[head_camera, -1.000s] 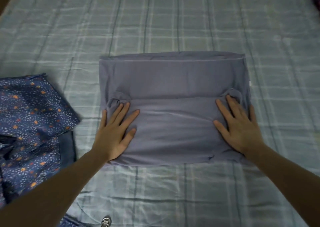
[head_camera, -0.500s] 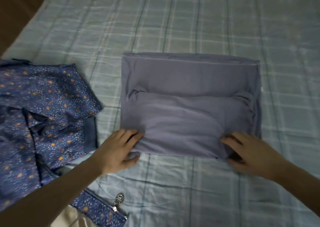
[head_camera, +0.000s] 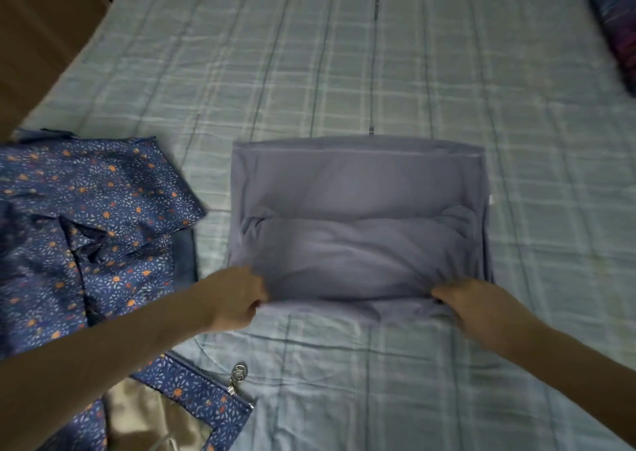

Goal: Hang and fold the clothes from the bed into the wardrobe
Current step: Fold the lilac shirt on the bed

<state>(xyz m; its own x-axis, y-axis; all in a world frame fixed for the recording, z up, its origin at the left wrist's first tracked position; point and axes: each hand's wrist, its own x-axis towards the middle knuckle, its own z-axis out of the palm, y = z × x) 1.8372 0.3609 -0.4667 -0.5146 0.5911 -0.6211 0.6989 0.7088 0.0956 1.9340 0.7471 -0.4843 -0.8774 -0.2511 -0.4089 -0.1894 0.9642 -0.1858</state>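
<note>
A grey-purple garment [head_camera: 358, 209], folded into a rectangle, lies flat in the middle of the bed [head_camera: 344, 65]. My left hand [head_camera: 234, 299] grips its near left corner with curled fingers. At the near right corner, my right hand [head_camera: 478, 309] pinches the fabric, and the near edge between the two hands is slightly raised and bunched. A navy floral garment [head_camera: 86, 230] with orange specks lies crumpled to the left of the folded one.
A floral zipped piece [head_camera: 206, 388] with a metal pull and beige lining lies at the near left. A dark patterned object [head_camera: 616, 20] sits at the far right corner. Brown flooring [head_camera: 38, 37] shows past the bed's left edge.
Both hands slid back from pressing flat on top of the garment to its near edge and now grip the two near corners, lifting that edge a little.
</note>
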